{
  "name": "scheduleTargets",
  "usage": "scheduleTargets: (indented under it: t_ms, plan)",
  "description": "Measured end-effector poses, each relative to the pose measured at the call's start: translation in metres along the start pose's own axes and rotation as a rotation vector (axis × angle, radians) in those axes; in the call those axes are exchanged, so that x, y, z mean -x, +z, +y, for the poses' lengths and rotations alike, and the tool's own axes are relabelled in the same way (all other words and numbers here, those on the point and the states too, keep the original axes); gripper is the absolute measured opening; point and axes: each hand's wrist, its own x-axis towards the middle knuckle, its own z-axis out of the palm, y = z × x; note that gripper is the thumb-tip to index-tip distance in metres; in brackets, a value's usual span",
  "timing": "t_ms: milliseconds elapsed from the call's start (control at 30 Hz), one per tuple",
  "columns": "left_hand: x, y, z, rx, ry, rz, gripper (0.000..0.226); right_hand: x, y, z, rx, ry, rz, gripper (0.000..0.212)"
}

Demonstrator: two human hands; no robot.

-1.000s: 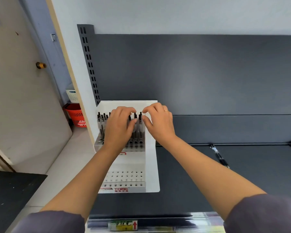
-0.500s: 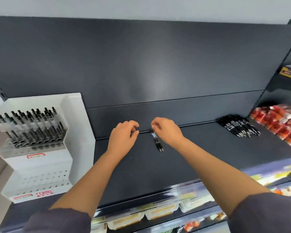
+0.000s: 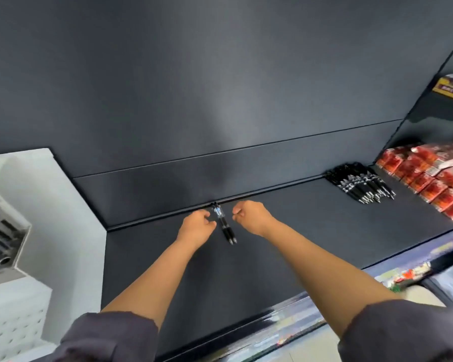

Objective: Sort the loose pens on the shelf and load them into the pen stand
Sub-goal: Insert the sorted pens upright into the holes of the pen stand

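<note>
Two black pens (image 3: 225, 223) lie side by side on the dark shelf (image 3: 285, 239), near its back edge. My left hand (image 3: 196, 226) hovers just left of them with its fingers curled, touching or nearly touching the pens' upper end. My right hand (image 3: 251, 216) is just right of the pens, fingers curled and holding nothing. A pile of several black pens (image 3: 361, 184) lies at the shelf's back right. The white pen stand (image 3: 13, 231) sits at the far left, with black pens in its upper rows, blurred.
Red packets (image 3: 429, 178) are stacked at the right end of the shelf. A yellow box (image 3: 451, 87) sits on a higher shelf at the right. The shelf's front rail (image 3: 298, 317) carries price labels, with goods below it.
My view swung right from the pen stand to the middle of the shelf. Both hands left the stand and moved over to the two loose pens, now flanking them.
</note>
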Motion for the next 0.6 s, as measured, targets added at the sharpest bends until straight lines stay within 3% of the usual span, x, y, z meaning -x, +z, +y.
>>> scheduleTargets:
  t_ms: [300, 400, 500, 600]
  plan:
    - [-0.057, 0.021, -0.006, 0.61, -0.3, -0.014, 0.052, -0.058, 0.032, 0.008, -0.064, 0.119, -0.065, 0.033]
    - [-0.066, 0.021, -0.001, 0.712, -0.368, 0.006, 0.049, -0.07, 0.038, 0.001, -0.124, 0.137, -0.02, 0.028]
    - [-0.074, 0.024, 0.004, 0.787, -0.418, -0.028, 0.045, -0.08, 0.042, -0.008, -0.179, 0.144, -0.031, 0.01]
    - [-0.077, 0.029, 0.002, 0.804, -0.417, -0.058, 0.027, -0.081, 0.049, -0.012, -0.225, 0.158, -0.066, 0.027]
